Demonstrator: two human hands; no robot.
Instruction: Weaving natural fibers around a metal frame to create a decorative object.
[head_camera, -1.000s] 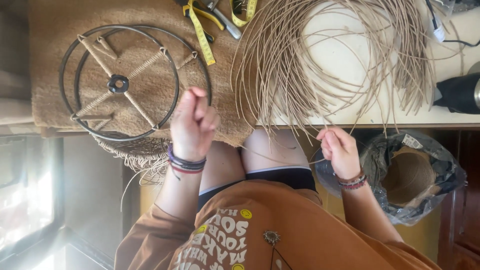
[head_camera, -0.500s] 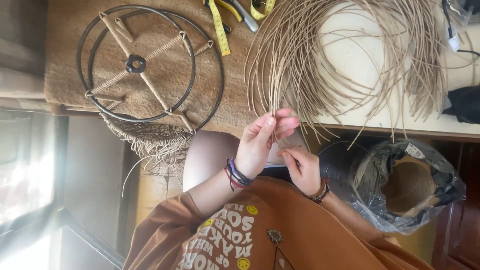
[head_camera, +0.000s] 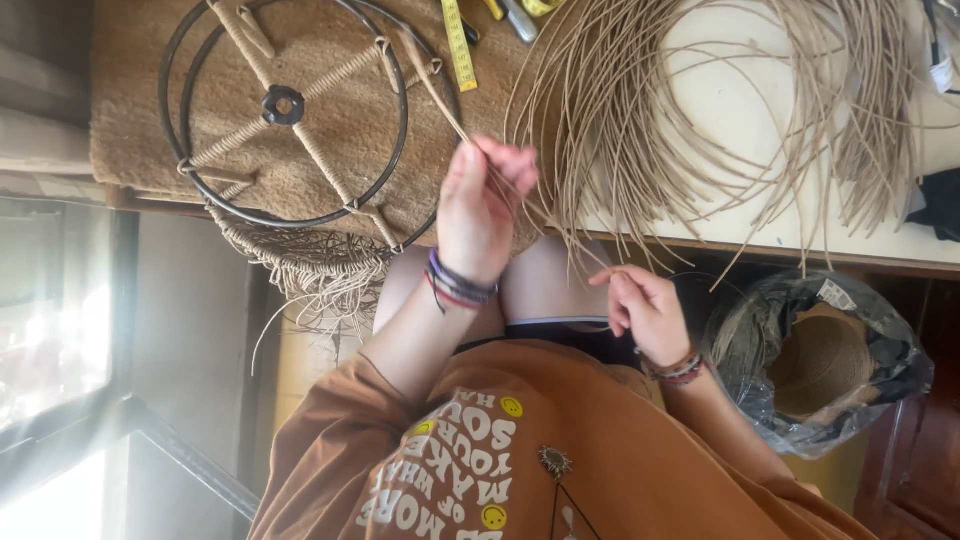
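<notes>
My left hand is raised over the table edge, fingers closed on a thin tan reed strand that runs up toward the round black metal frame. The frame has cord-wrapped spokes and lies on a brown woven mat. My right hand is lower, over my lap, pinching the same or another thin strand; I cannot tell which. A big loose coil of reed strands lies on the white tabletop, just right of my left hand.
A yellow tape measure and pliers lie at the top between frame and coil. A black plastic bag holding a cone of cord sits at lower right. Fringe hangs off the mat's edge. A dark object is at far right.
My hands were together at the table edge; now they are apart. The left hand has risen toward the frame with a strand, and the right has dropped to the right.
</notes>
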